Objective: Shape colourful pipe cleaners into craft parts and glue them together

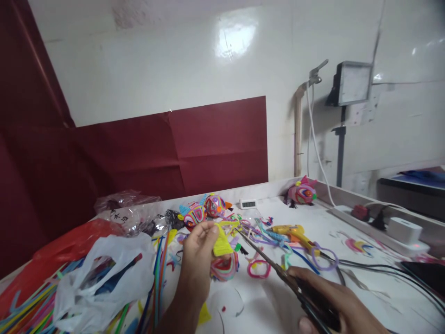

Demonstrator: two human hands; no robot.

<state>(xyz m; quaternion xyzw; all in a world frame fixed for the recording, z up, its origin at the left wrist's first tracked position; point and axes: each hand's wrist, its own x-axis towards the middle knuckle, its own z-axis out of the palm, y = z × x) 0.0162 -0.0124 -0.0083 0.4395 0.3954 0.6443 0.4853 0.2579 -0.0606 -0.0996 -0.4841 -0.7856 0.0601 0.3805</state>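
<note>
Yellow sheet (222, 243) is pinched between the thumb and fingers of the left hand (199, 248), held above the middle of the white tabletop (255, 308). By the right hand (327, 292) a long dark tool (267, 260), scissors by its look, is gripped with the fingers curled about the handle end; its tip is pointed towards the sheet, though whether the two are touching cannot be told. Beneath the sheet, a round striped piece (224, 270) is partly covered.

The surface is strewn with bent fuzzy stems, among which a pink ring (259, 270) is seen, and a yellow glue gun (292, 232) is laid to the right. Farther back, a small white display (248, 204) is stood near the raised edge, and a pink figure (301, 191) is set in the far right corner. The left side is taken up by a red bag (76, 236) and a white bag (81, 294). Along the right edge, a power strip (417, 249) is fitted with plugs.

Beyond, the glossy white wall (156, 60) is partly covered by creased dark red sheeting (222, 144), and a square lamp (354, 83) is mounted on a stand.
</note>
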